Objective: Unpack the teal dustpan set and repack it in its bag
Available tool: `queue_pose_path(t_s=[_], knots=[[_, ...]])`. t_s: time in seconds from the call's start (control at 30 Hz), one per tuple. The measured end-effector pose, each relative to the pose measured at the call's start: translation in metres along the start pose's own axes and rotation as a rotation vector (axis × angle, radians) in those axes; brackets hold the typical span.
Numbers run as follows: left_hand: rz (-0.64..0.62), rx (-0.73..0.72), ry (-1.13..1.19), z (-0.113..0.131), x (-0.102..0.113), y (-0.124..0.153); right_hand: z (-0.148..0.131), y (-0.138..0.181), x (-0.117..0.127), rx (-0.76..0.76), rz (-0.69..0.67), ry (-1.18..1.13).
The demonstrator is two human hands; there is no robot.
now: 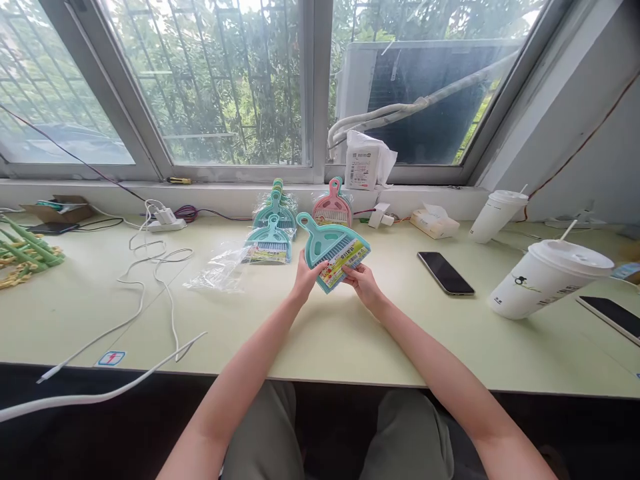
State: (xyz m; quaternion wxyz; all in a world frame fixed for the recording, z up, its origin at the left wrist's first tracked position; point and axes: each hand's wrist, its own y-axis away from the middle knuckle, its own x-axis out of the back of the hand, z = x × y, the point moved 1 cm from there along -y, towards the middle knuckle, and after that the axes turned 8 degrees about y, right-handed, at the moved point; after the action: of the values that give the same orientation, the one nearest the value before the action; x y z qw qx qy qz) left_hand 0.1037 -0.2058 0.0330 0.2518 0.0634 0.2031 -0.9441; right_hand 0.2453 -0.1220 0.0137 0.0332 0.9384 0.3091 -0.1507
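Both my hands hold one teal mini dustpan-and-brush set (pixel 331 251) with a yellow-green paper label, raised a little above the pale green table (pixel 350 333). My left hand (pixel 305 275) grips its left edge and my right hand (pixel 364 281) pinches the label end. Just behind it lie a bagged teal set (pixel 270 244), a stack of further teal sets (pixel 277 208) and a pink set (pixel 333 208). An empty clear plastic bag (pixel 220 270) lies to the left of my hands.
A black phone (pixel 445 273) lies right of my hands, with two lidded paper cups (pixel 545 277) (pixel 497 215) and another phone (pixel 610 317) beyond. White cables (pixel 155 267) and a power strip (pixel 165 220) cover the left side. Green hangers (pixel 25 253) sit far left. A tissue pack (pixel 434 222) lies at the back.
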Motion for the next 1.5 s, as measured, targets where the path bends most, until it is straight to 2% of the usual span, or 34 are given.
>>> queue_pose_path(t_s=[0.07, 0.1, 0.17, 0.2, 0.27, 0.33, 0.4, 0.5, 0.57, 0.63, 0.73, 0.8, 0.87, 0.93, 1.0, 1.03, 1.1, 1.23, 1.3, 1.4, 1.5], knots=[[0.026, -0.1, -0.179, 0.012, 0.006, -0.003, -0.002, 0.0, 0.002, 0.018, 0.005, -0.001], [0.08, -0.172, -0.314, 0.019, 0.013, -0.005, -0.004, 0.0, 0.004, 0.028, 0.009, 0.0], [0.256, -0.298, -0.647, 0.034, 0.037, -0.009, -0.007, 0.0, 0.009, 0.044, 0.023, 0.004], [0.365, -0.304, -0.821, 0.04, 0.052, -0.01, -0.008, -0.001, 0.012, 0.048, 0.036, 0.007], [0.557, -0.197, -1.108, 0.046, 0.087, -0.011, -0.01, -0.002, 0.019, 0.051, 0.071, 0.008], [0.648, 0.012, -1.282, 0.046, 0.12, -0.011, -0.011, -0.004, 0.025, 0.048, 0.103, 0.008], [0.577, 0.263, -1.338, 0.04, 0.145, -0.013, -0.012, -0.005, 0.029, 0.045, 0.129, 0.01], [0.51, 0.402, -1.377, 0.035, 0.163, -0.019, -0.013, -0.005, 0.033, 0.045, 0.164, 0.016], [0.528, 0.413, -1.381, 0.038, 0.165, -0.023, -0.014, -0.006, 0.036, 0.048, 0.185, 0.009], [0.591, 0.358, -1.359, 0.046, 0.16, -0.027, -0.015, -0.007, 0.038, 0.05, 0.207, -0.011], [0.717, 0.056, -1.302, 0.058, 0.138, -0.028, -0.017, -0.008, 0.041, 0.055, 0.236, -0.039], [0.697, -0.121, -1.267, 0.058, 0.115, -0.028, -0.019, -0.009, 0.042, 0.062, 0.24, -0.04], [0.525, -0.176, -1.281, 0.048, 0.09, -0.027, -0.022, -0.008, 0.042, 0.08, 0.228, -0.024], [0.245, -0.172, -1.332, 0.032, 0.07, -0.025, -0.027, -0.007, 0.042, 0.108, 0.208, 0.003], [-0.025, -0.135, -1.379, 0.016, 0.059, -0.024, -0.031, -0.007, 0.042, 0.13, 0.181, 0.021], [-0.119, -0.113, -1.391, 0.01, 0.057, -0.023, -0.032, -0.006, 0.042, 0.131, 0.16, 0.023], [-0.185, -0.084, -1.392, 0.002, 0.058, -0.023, -0.035, -0.006, 0.041, 0.098, 0.107, 0.032], [-0.117, -0.093, -1.369, 0.001, 0.071, -0.027, -0.036, -0.002, 0.036, -0.074, -0.048, 0.167], [-0.128, -0.099, -1.378, 0.002, 0.077, -0.028, -0.034, 0.0, 0.037, -0.153, -0.113, 0.234], [-0.124, -0.112, -1.403, 0.003, 0.085, -0.029, -0.031, 0.0, 0.042, -0.226, -0.14, 0.288], [-0.061, -0.128, -1.424, 0.005, 0.089, -0.029, -0.026, -0.001, 0.045, -0.241, -0.119, 0.287]])
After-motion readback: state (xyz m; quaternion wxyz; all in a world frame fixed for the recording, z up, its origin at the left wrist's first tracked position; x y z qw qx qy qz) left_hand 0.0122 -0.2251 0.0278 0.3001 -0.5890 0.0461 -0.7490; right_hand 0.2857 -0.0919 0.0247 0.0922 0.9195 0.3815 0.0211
